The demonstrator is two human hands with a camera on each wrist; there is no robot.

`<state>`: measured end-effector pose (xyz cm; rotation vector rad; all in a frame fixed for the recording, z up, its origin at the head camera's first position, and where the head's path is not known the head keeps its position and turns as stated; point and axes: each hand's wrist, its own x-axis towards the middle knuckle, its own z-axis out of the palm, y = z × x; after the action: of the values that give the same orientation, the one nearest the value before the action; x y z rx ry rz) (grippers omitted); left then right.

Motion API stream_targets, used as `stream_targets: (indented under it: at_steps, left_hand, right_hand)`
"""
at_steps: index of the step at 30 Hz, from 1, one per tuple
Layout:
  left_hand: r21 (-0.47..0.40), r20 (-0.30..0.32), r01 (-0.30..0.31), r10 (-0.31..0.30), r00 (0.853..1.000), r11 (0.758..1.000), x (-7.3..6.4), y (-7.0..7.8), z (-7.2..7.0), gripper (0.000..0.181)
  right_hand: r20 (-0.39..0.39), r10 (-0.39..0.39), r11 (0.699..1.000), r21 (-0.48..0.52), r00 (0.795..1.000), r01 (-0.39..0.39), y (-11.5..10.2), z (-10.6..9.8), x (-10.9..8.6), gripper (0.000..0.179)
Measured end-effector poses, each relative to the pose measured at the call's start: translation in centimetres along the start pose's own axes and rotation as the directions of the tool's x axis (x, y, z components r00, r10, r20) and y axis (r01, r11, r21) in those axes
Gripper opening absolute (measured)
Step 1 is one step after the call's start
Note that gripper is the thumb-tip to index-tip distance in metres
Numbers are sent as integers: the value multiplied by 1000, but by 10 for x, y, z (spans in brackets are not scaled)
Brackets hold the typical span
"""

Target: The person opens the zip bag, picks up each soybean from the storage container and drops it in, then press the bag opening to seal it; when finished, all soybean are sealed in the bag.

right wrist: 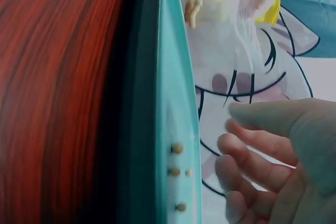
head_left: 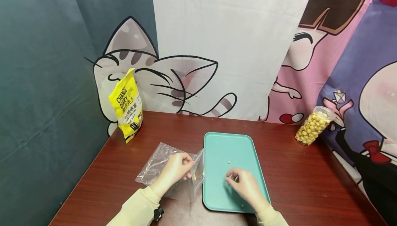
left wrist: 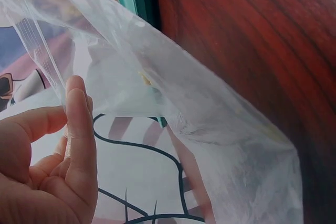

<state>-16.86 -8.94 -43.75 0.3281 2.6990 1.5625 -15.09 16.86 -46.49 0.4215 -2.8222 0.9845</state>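
My left hand [head_left: 178, 165] pinches the upper edge of a clear plastic bag [head_left: 155, 164] between thumb and fingers. The bag's mouth gapes toward the tray, as the left wrist view shows. A small golden snack piece [right wrist: 192, 13] shows inside the bag. Over the turquoise tray [head_left: 227, 145] hovers my right hand [head_left: 245, 183], its fingers loosely bent and nothing visible between thumb and fingertips. Several small round tan bits [right wrist: 177, 149] lie on the tray in the right wrist view; one bit [head_left: 228, 162] lies just beyond the right fingertips.
A yellow snack packet [head_left: 128, 108] stands at the back left of the brown table [head_left: 291, 181]. Toward the back right, a clear jar [head_left: 313, 127] of popcorn-like pieces stands near the cloth backdrop [head_left: 229, 39]. The tray's left rim adjoins the bag.
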Motion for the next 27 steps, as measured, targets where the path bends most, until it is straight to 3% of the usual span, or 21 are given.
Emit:
stream_targets:
  at_steps: [8,14,27]
  left_hand:
    - [3,1,-11,11,1000,1000,1,0,0,9]
    - [-9,7,-5,5,1000,1000,0,-1,1,8]
    - [-3,1,0,0,1000,1000,-1,2,1,7]
  right_hand:
    - [77,85,995,-50,993,-81,12,-9,-6,13]
    - [58,171,980,-116,984,-163,19,-12,-8,14]
    - [42,188,975,-132,981,-181,32,-15,-12,17]
